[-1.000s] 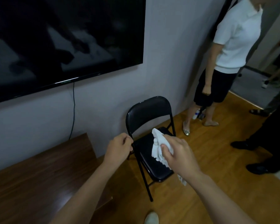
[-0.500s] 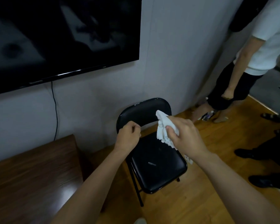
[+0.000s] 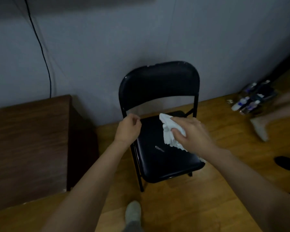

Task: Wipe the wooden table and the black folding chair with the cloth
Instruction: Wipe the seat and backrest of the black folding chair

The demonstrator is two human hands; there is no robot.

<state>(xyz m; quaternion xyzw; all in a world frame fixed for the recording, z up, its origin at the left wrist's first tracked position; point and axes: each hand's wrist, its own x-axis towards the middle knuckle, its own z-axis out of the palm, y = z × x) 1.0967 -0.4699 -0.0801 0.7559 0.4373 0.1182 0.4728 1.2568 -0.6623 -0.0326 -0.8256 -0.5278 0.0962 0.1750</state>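
Note:
The black folding chair [image 3: 159, 84] stands unfolded against the grey wall, its seat facing me. My left hand [image 3: 127, 128] is closed around the chair's left frame tube, just above the seat. My right hand [image 3: 193, 133] holds the bunched white cloth [image 3: 168, 131] over the rear part of the seat; I cannot tell whether the cloth touches the padding. The wooden table [image 3: 28, 139], dark brown, stands to the left of the chair.
A black cable [image 3: 40, 47] hangs down the wall behind the table. Several small bottles [image 3: 253, 99] lie on the wooden floor at the right, near another person's foot [image 3: 259, 129]. A black shoe [image 3: 286, 162] shows at the right edge. My own foot [image 3: 133, 213] is below the chair.
My view has tilted down and closer to the chair. My right hand has lowered the cloth from backrest height to just over the seat. My left hand keeps its hold on the frame.

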